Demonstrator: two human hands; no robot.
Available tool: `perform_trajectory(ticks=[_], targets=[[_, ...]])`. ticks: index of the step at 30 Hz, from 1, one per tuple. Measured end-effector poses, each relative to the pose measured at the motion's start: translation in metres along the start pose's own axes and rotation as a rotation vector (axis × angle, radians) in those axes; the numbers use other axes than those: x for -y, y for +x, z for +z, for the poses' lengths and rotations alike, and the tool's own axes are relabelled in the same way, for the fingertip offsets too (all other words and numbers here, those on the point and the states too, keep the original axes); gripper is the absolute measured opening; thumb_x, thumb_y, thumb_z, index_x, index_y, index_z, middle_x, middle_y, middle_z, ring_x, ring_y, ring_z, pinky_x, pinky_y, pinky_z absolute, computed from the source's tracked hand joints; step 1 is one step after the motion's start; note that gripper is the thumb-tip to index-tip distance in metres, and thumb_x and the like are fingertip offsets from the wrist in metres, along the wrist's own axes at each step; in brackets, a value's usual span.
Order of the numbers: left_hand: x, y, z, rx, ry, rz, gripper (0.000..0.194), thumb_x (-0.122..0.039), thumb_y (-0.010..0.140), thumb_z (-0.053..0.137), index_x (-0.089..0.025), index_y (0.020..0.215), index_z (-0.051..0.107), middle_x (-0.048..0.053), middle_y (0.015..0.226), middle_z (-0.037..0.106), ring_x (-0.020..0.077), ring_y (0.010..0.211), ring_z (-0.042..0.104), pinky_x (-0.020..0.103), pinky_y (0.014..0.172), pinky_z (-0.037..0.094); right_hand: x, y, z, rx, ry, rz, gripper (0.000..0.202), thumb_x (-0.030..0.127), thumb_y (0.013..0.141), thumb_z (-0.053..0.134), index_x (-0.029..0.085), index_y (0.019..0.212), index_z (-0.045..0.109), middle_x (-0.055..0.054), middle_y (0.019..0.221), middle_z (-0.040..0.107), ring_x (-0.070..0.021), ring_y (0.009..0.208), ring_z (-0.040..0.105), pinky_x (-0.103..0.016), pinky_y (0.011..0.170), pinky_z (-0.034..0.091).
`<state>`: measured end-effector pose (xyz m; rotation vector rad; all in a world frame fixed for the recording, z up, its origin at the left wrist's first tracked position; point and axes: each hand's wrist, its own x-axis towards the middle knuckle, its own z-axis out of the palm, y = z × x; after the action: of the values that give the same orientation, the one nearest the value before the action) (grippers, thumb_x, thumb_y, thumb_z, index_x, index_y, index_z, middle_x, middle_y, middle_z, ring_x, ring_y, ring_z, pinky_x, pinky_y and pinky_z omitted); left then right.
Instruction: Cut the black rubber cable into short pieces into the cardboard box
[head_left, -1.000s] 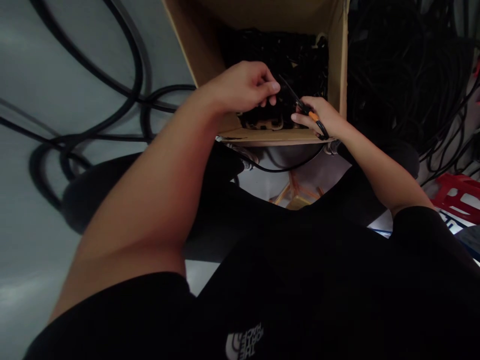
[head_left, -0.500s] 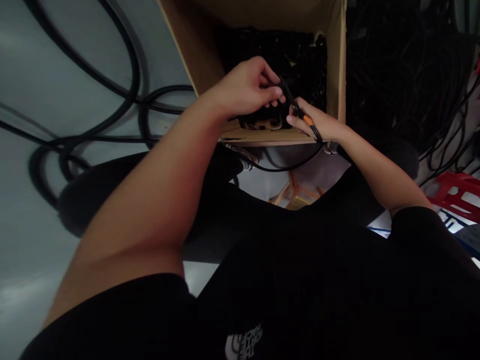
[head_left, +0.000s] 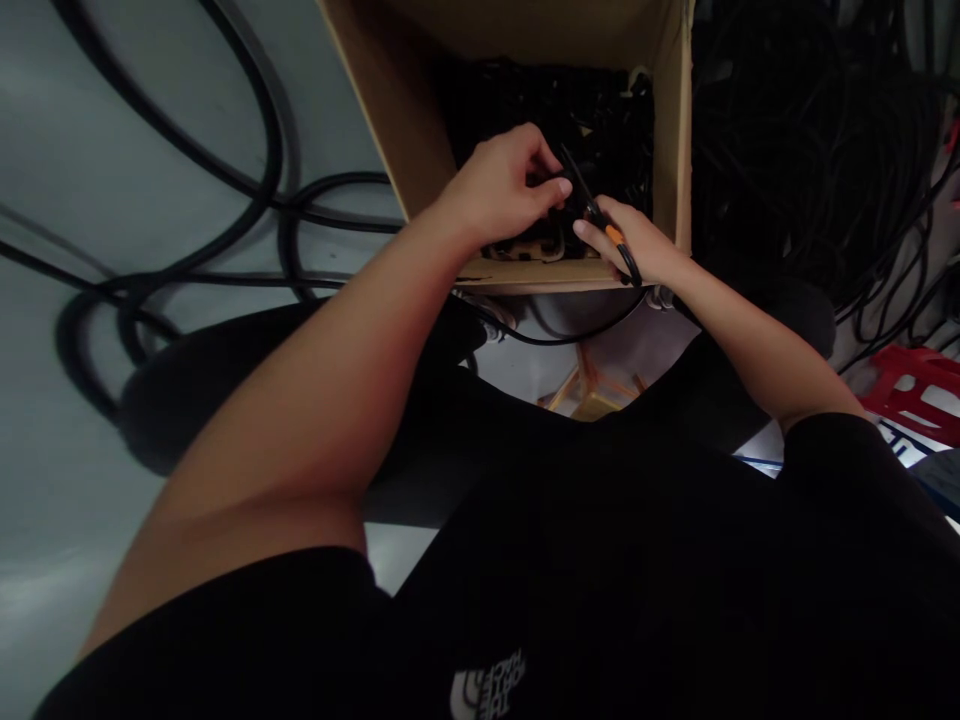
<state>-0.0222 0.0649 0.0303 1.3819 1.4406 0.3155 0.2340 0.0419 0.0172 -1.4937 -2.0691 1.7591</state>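
Observation:
My right hand (head_left: 630, 240) is closed around a pair of scissors (head_left: 616, 238) with black and orange handles. Their dark blades point up and left over the cardboard box (head_left: 570, 272). Just left of the blades, my left hand (head_left: 517, 185) has thumb and fingers pinched together. Whatever lies between those fingers is dark and hard to tell from the background. Below both hands, the box holds a jumble of small black pieces (head_left: 540, 95), with a few pale bits among them.
Thick black cable (head_left: 274, 130) loops over the grey floor at the left. A big heap of black cables (head_left: 810, 170) lies right of the box. A red plastic stool (head_left: 919, 390) stands at the right, and a wooden stool (head_left: 596, 400) shows between my legs.
My left hand has shifted slightly right and down, with its fingers still pinched. The scissors have moved a little at the blades, while my right hand stays almost in place.

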Motion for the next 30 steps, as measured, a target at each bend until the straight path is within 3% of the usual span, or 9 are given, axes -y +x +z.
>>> perform_trajectory(ticks=[4,6,10,13,20,26,30], targets=[[-0.002,-0.003,-0.003,-0.028,0.094,0.024,0.017,-0.014,0.117,0.075,-0.017,0.133,0.081,0.012,0.131,0.097,0.0306,0.131,0.089,0.04,0.125,0.062,-0.003,0.003,-0.002,0.022,0.058,0.041,0.08,0.104,0.123,0.055,0.025,0.129,0.063,-0.005,0.102,0.067,-0.0273,0.091,0.081,-0.046,0.091,0.079],[0.003,0.0,-0.002,0.003,0.107,0.061,0.018,-0.016,0.118,0.071,-0.017,0.133,0.08,0.011,0.126,0.096,0.0296,0.127,0.088,0.039,0.122,0.062,-0.007,0.005,-0.003,0.052,0.08,0.049,0.077,0.102,0.123,0.059,0.025,0.129,0.063,-0.003,0.099,0.066,-0.0251,0.086,0.078,-0.045,0.089,0.078],[0.017,0.006,-0.001,0.134,0.063,0.159,0.016,-0.022,0.123,0.064,-0.017,0.128,0.078,0.008,0.113,0.092,0.022,0.096,0.08,0.032,0.104,0.061,-0.012,0.008,-0.004,0.047,0.017,-0.028,0.069,0.094,0.124,0.067,0.025,0.128,0.062,-0.005,0.108,0.071,-0.028,0.106,0.08,-0.05,0.108,0.074],[0.022,0.009,-0.005,0.189,0.109,0.198,0.022,-0.027,0.128,0.058,-0.017,0.122,0.078,0.003,0.102,0.086,0.0196,0.086,0.073,0.03,0.1,0.056,-0.008,0.007,-0.005,0.003,-0.073,-0.074,0.065,0.09,0.123,0.07,0.026,0.122,0.061,-0.007,0.112,0.074,-0.0293,0.114,0.077,-0.052,0.118,0.069],[0.019,0.01,-0.013,0.238,0.098,0.134,0.037,-0.029,0.132,0.052,-0.022,0.101,0.071,0.001,0.087,0.073,0.0179,0.074,0.06,0.029,0.083,0.047,0.0,-0.003,-0.01,0.014,-0.128,-0.107,0.074,0.1,0.12,0.063,0.027,0.114,0.061,-0.008,0.105,0.073,-0.0306,0.11,0.074,-0.048,0.108,0.069],[0.014,0.005,-0.006,0.403,-0.115,0.066,0.04,-0.028,0.135,0.051,-0.02,0.102,0.073,0.0,0.082,0.065,0.015,0.07,0.053,0.026,0.074,0.045,-0.008,0.001,-0.003,0.049,-0.064,-0.206,0.075,0.099,0.121,0.064,0.024,0.129,0.066,-0.008,0.116,0.076,-0.0302,0.116,0.075,-0.054,0.117,0.069],[0.009,0.002,-0.016,0.357,-0.269,-0.016,0.04,-0.028,0.137,0.052,-0.019,0.109,0.08,0.0,0.085,0.064,0.0147,0.07,0.051,0.029,0.072,0.044,0.0,0.001,-0.005,-0.012,-0.072,-0.146,0.073,0.098,0.12,0.068,0.025,0.125,0.066,-0.007,0.107,0.073,-0.0312,0.115,0.075,-0.052,0.116,0.07]])
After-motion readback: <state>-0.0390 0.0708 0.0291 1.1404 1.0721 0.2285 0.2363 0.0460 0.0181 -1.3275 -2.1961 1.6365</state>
